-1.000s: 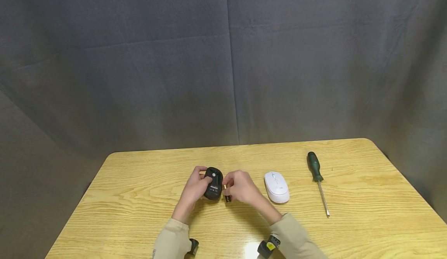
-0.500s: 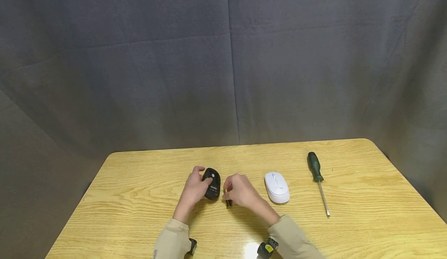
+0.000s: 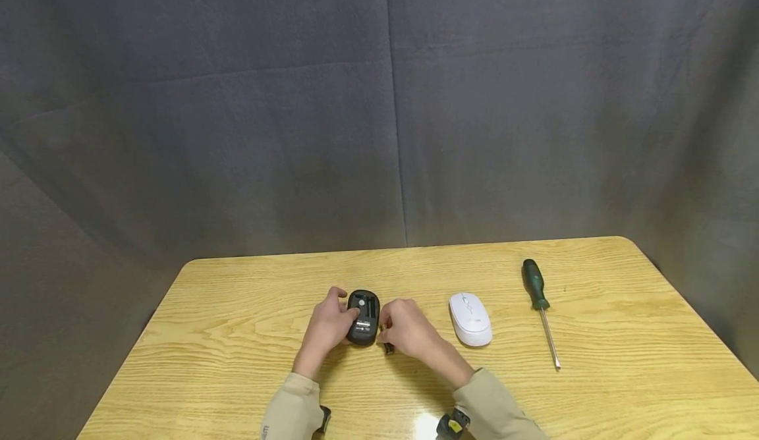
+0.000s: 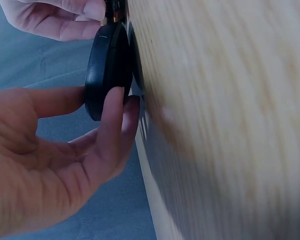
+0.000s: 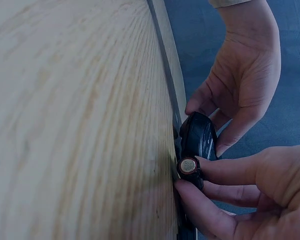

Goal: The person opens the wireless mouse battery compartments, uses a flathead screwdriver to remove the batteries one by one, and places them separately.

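A black computer mouse [image 3: 364,321] is turned underside up, its battery compartment uncovered, in the head view. My left hand [image 3: 329,321] grips it from the left, thumb on the underside; the left wrist view shows the mouse [image 4: 107,72] between thumb and fingers, close over the table. Just right of the mouse, my right hand [image 3: 409,328] pinches a small battery [image 3: 388,348]. In the right wrist view the flat round end of the battery [image 5: 189,166] shows between thumb and finger, overlapping the mouse's near end.
A white mouse [image 3: 470,319] lies on the wooden table [image 3: 237,348] to the right of my right hand. Farther right is a screwdriver [image 3: 535,288] with a dark green handle. A dark grey curtain [image 3: 379,130] hangs behind the table.
The black mouse tilted left, then came back, so its underside and compartment now face up more fully. My right hand has drawn the battery slightly toward the near edge.
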Available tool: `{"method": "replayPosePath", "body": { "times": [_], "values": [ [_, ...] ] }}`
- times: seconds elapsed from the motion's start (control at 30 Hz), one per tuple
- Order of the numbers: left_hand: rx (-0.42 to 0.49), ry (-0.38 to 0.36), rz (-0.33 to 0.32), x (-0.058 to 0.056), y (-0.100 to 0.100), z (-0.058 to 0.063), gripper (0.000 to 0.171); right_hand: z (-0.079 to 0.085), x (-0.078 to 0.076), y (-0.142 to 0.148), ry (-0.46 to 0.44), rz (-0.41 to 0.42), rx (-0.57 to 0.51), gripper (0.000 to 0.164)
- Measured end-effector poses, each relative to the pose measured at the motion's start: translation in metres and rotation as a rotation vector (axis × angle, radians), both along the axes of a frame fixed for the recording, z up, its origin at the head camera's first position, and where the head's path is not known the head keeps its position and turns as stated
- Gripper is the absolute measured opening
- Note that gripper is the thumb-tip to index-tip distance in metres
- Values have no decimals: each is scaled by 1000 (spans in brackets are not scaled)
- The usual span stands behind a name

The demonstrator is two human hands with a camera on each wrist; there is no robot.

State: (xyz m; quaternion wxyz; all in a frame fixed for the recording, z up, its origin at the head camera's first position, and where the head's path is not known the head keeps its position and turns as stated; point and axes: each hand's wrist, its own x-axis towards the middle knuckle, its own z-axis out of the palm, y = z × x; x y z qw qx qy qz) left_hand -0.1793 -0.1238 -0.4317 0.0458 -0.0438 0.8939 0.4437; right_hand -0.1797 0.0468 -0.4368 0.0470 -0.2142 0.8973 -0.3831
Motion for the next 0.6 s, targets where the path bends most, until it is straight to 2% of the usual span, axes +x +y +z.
{"method": "replayPosePath", "body": {
  "times": [0.37,0.6],
  "values": [
    [-10,1,-4,0,-3,0,34,-3,0,0,50,11,40,23],
    [-94,17,-11,0,-5,2,38,-2,2,-2,44,25,33,16]
  ]
}}
